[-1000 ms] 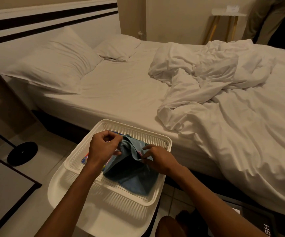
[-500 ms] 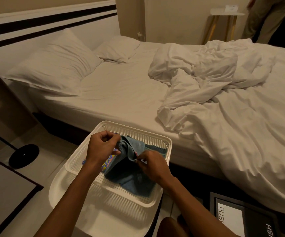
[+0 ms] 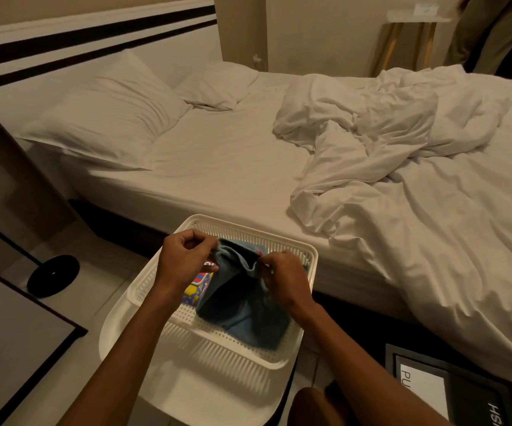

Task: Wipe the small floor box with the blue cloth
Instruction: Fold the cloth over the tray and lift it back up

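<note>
Left hand (image 3: 184, 260) and right hand (image 3: 286, 281) each pinch the blue cloth (image 3: 242, 312) over the white basket (image 3: 250, 230). Best to gather it into a pad and lift it clear.

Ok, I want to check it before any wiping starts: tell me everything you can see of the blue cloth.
The blue cloth is soft, dusty-blue fabric, towel-like in look, bunched and creased. The left hand and right hand each pinch its gathered top edge. Its lower part sags into the white slotted basket, partly over a colourful packet. The dim light hides any stains.
</note>
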A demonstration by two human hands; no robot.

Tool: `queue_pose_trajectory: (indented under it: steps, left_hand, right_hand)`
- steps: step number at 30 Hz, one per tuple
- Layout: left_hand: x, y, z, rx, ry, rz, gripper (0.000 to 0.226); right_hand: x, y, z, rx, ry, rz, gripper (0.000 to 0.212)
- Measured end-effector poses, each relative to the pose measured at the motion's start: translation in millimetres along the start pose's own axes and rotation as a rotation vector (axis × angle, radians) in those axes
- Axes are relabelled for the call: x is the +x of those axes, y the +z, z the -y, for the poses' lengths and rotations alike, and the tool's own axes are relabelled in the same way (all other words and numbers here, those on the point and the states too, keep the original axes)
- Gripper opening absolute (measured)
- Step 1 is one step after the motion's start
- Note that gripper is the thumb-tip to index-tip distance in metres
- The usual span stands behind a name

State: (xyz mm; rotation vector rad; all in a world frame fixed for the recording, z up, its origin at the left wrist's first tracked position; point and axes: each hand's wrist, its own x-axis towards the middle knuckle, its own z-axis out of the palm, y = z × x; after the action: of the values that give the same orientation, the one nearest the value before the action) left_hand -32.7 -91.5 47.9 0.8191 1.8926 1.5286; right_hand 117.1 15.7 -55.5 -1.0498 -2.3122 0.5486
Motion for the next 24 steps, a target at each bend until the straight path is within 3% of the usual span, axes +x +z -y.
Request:
queue_pose_trajectory:
  steps: [4,12,16,19,21,24]
  left_hand:
    - [5,-15,1,0.039,0.029,-0.010,0.013]
    - [13,-26,-9,0.263,0.205,0.034,0.002]
    - [16,-32,-13,0.427,0.376,0.136,0.019]
    - [17,-38,-16,0.650,0.486,0.194,0.031]
    - [18,-43,-17,0.765,0.517,0.217,0.033]
    - [17,-46,-18,0.813,0.530,0.249,0.030]
  right_hand:
    - [19,-33,-8,-0.075,-0.097,0.088,0.016]
    - [51,-85,-9,-0.029,-0.162,0.218,0.021]
    - [52,-95,-8,0.047,-0.135,0.234,0.022]
    - [52,-100,-4,0.070,-0.129,0.291,0.038]
    - [54,-104,-2,0.026,-0.118,0.346,0.046]
    - [56,-108,1,-0.077,-0.129,0.417,0.039]
